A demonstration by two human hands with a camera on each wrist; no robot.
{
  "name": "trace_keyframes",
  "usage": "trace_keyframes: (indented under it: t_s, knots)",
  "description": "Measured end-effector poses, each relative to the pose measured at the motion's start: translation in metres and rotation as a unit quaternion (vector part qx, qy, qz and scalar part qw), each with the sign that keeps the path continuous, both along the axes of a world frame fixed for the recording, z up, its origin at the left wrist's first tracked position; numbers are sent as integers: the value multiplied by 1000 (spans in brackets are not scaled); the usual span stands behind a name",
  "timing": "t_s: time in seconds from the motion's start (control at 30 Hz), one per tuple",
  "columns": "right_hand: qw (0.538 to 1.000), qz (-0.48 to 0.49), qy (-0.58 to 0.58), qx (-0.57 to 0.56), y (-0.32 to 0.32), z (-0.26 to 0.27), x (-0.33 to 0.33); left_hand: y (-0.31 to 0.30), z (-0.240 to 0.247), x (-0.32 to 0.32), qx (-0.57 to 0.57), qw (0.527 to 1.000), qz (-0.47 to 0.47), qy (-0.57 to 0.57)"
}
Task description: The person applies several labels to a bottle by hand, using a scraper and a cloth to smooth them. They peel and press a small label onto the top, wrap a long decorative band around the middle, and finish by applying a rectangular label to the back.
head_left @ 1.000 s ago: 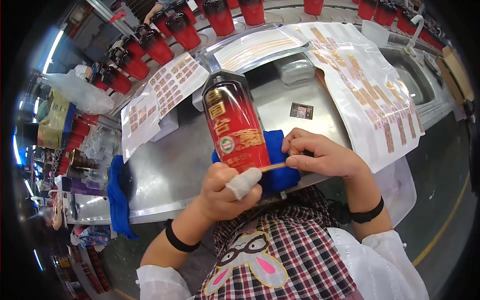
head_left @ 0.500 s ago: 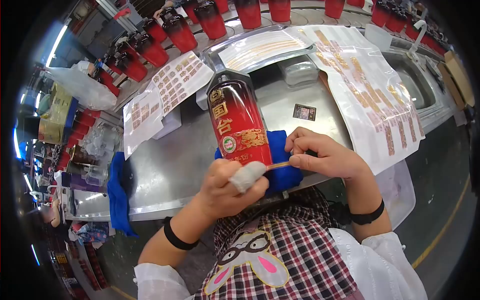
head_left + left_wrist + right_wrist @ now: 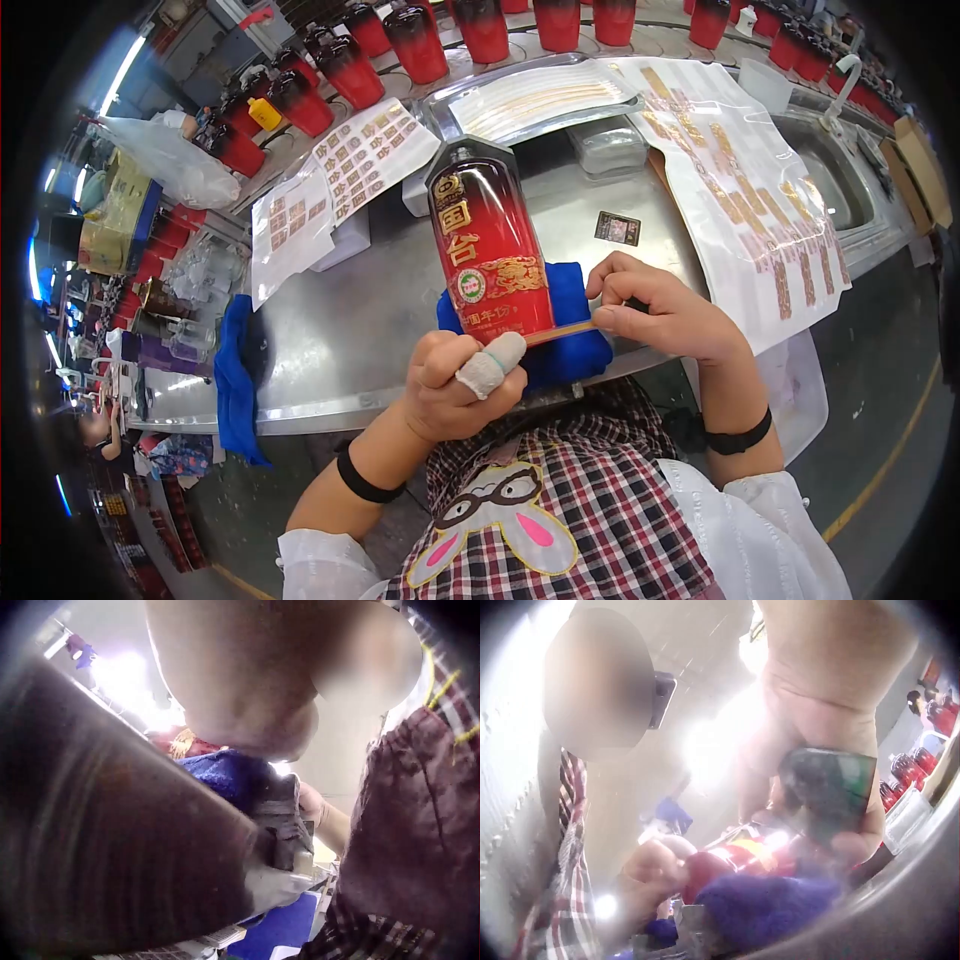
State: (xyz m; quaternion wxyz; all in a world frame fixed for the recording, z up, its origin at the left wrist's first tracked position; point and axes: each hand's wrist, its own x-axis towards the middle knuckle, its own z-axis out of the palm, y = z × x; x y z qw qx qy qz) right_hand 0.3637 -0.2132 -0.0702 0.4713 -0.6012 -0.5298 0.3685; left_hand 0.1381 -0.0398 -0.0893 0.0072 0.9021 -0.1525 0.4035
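A red and black bottle with gold characters lies on a folded blue cloth, its neck pointing away. Across its base runs a thin gold strip. The left hand, one digit wrapped in white, is curled at the bottle's lower left corner and holds the strip's left end. Right of the bottle, the right hand pinches the other end between thumb and finger. The right wrist view shows the right hand large above the bottle, near a blurred dark object I cannot identify.
Sticker sheets spread on the right, with others at the left. A tray of strips stands behind the bottle, beside a small dark card. Several red bottles line the conveyor. A blue cloth hangs over the left edge.
The head view has shifted slightly, and the bottle and hands appear a little farther right. Bottles on the conveyor have moved, and a yellow item shows among them. Both hands keep hold of the strip.
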Motion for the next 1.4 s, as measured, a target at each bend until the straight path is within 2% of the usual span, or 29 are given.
trace_keyframes:
  t_s: [0.2, 0.33, 0.43, 0.57, 0.67, 0.77, 0.97, 1.07, 1.1, 1.2, 1.3, 1.4]
  knots:
    - [1000, 5, 11, -5, 2, -5, 1, -2, 23, 16, 66, 996, -34, 42]
    - [1000, 9, 13, 0, 3, -6, 1, -2, 17, 25, 86, 994, -55, 40]
    - [999, 13, -29, 16, 5, -8, 1, 1, 14, 18, 23, 998, -58, 18]
    - [999, 24, 12, -42, 6, -1, -1, 1, -9, 3, -79, 996, -13, 45]
    - [999, 26, 0, -30, 6, -5, 1, -1, 15, 11, -3, 999, -30, 22]
    - [1000, 15, 14, -9, 6, -9, -1, 0, 20, 16, 33, 998, -46, 36]
    - [1000, 15, 10, -4, 7, -9, 1, -3, 18, 25, 59, 996, -52, 52]
    - [1000, 22, -1, 11, 9, -10, -1, 2, 6, 14, -10, 999, -44, 24]
    - [1000, 22, -14, 16, 11, -10, -2, 2, 3, 6, -56, 996, -13, 64]
    - [999, 23, -24, 9, 11, -11, -3, 0, 0, 6, -71, 996, -6, 45]
    - [1000, 23, -18, 5, 13, -10, -3, -2, 20, 18, 44, 997, -45, 34]
    - [1000, 23, -18, 9, 13, -10, -4, -2, 23, 23, 55, 995, -67, 58]
